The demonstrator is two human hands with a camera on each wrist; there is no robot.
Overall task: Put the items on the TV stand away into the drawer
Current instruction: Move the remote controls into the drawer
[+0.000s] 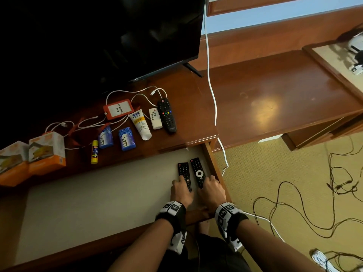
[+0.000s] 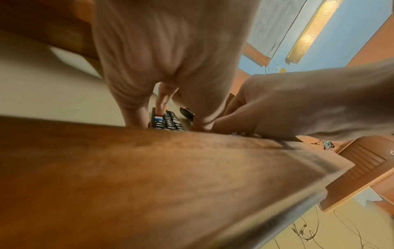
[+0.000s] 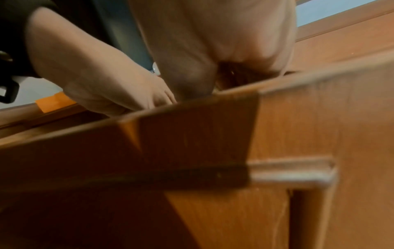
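Note:
The drawer point(image 1: 98, 193) stands pulled out, pale inside. Two black remotes lie side by side at its right end. My left hand point(image 1: 179, 183) grips the near end of the left remote point(image 1: 184, 172) point(image 2: 168, 122), thumb and fingers on either side. My right hand point(image 1: 208, 182) curls over the near end of the right remote point(image 1: 197, 169), the one with a white ring. On the TV stand lie a black remote point(image 1: 167, 115), a small white remote point(image 1: 155, 118), a cream tube point(image 1: 140, 123), two blue soap boxes point(image 1: 127, 138), a yellow glue stick point(image 1: 94, 152), a red badge holder point(image 1: 118, 109) and two orange boxes point(image 1: 47, 152).
The TV point(image 1: 98, 36) fills the back of the stand, with white cables point(image 1: 125, 92) looped in front of it. A white cord point(image 1: 211, 85) hangs past the drawer's right side. Black cords point(image 1: 294, 213) trail over the carpet. A lower wooden desk point(image 1: 275, 95) stands to the right.

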